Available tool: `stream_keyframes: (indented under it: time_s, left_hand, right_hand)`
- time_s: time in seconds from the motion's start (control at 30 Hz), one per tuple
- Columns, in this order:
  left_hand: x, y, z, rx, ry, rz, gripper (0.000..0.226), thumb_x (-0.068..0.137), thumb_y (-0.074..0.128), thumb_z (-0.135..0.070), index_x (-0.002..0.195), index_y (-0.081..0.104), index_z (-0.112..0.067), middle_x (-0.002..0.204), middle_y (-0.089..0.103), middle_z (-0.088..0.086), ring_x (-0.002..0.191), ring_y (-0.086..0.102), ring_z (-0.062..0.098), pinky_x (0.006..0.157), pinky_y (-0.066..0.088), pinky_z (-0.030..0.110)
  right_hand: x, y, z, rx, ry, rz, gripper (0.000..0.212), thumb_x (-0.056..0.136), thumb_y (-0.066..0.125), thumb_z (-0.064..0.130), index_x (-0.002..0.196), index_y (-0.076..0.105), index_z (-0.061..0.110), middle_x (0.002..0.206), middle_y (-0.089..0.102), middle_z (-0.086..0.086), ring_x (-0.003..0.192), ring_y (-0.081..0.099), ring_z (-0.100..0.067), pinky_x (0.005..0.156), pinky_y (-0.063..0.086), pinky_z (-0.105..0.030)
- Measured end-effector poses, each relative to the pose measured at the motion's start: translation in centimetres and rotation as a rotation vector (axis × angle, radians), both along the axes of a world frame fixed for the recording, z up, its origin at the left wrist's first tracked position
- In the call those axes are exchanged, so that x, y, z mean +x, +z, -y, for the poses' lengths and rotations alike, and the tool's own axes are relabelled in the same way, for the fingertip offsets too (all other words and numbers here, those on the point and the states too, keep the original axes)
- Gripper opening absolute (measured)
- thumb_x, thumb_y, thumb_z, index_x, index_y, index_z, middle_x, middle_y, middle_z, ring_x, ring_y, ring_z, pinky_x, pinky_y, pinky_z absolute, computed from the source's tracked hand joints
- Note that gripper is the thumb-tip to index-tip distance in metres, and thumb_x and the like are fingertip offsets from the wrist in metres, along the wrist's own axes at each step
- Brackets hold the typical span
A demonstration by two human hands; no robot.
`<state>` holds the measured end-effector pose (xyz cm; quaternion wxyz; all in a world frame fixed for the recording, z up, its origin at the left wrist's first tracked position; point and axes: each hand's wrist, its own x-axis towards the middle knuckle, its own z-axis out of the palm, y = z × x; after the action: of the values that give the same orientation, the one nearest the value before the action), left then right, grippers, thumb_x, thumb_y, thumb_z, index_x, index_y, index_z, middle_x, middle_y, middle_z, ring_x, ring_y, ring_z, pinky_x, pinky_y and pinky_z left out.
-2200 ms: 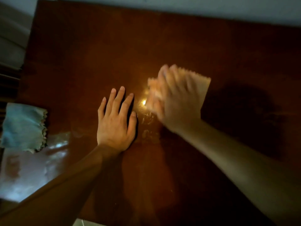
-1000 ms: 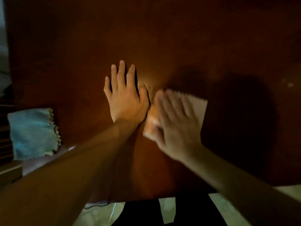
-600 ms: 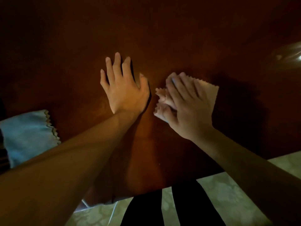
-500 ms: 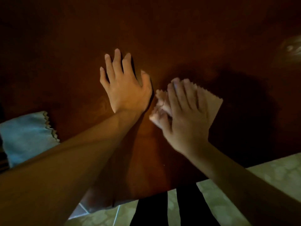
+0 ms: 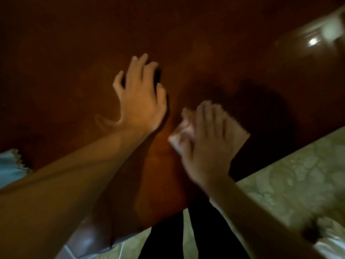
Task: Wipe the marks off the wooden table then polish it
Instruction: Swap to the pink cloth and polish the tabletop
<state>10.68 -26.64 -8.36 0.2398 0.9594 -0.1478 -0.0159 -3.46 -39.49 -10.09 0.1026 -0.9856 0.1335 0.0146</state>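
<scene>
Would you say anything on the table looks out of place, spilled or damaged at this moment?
Nothing stands out. The right hand presses a pale cloth flat on the wooden table, the left hand is beside it, and a blue cloth lies at the left edge. The frame is dim and blurred, so fine marks cannot be judged.

right hand: motion-blurred, finger outlines smeared | cloth: mostly hidden under right hand, near edge blurred | blue cloth: cut off by left frame edge | table: far and side edges out of frame
</scene>
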Motion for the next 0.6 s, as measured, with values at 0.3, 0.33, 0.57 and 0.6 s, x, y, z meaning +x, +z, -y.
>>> stream_keyframes:
  time_s: [0.3,0.33,0.57,0.6]
  left_hand:
    - [-0.3,-1.7,1.9,0.124,-0.180,0.083,0.048,0.103,0.036,-0.034,0.145,0.045,-0.013,0.159,0.034,0.010,0.151,0.021,0.027,0.120,0.014,0.047]
    - [-0.3,-1.6,1.9,0.128,-0.179,0.079,0.048,0.103,0.036,-0.033,0.145,0.045,-0.012,0.159,0.034,0.010,0.151,0.021,0.027,0.120,0.014,0.048]
    - [-0.2,-1.7,2.0,0.134,-0.166,0.075,0.048,0.102,0.037,-0.033,0.144,0.045,-0.012,0.159,0.035,0.011,0.151,0.022,0.028,0.120,0.016,0.050]
    - [-0.3,-1.6,2.0,0.144,-0.168,0.076,0.048,0.102,0.037,-0.033,0.144,0.045,-0.012,0.159,0.035,0.011,0.151,0.022,0.028,0.120,0.016,0.051]
  right_hand:
    - [-3.3,-0.7,1.2,0.075,0.342,0.006,0.068,0.093,0.049,0.049,0.155,0.039,0.023,0.163,0.036,-0.007,0.154,0.024,-0.028,0.121,0.025,-0.053]
    - [-2.2,-0.7,3.5,0.044,0.257,-0.002,0.066,0.096,0.044,0.050,0.156,0.034,0.025,0.163,0.036,-0.009,0.154,0.024,-0.031,0.120,0.025,-0.056]
    - [0.6,-0.5,0.9,-0.035,-0.162,-0.004,0.070,0.101,0.030,0.051,0.159,0.030,0.012,0.167,0.026,-0.014,0.155,0.018,-0.034,0.125,0.012,-0.050]
    - [-0.4,-0.4,-1.4,0.013,-0.074,-0.023,0.068,0.102,0.031,0.050,0.159,0.030,0.013,0.167,0.025,-0.013,0.156,0.016,-0.033,0.126,0.012,-0.050]
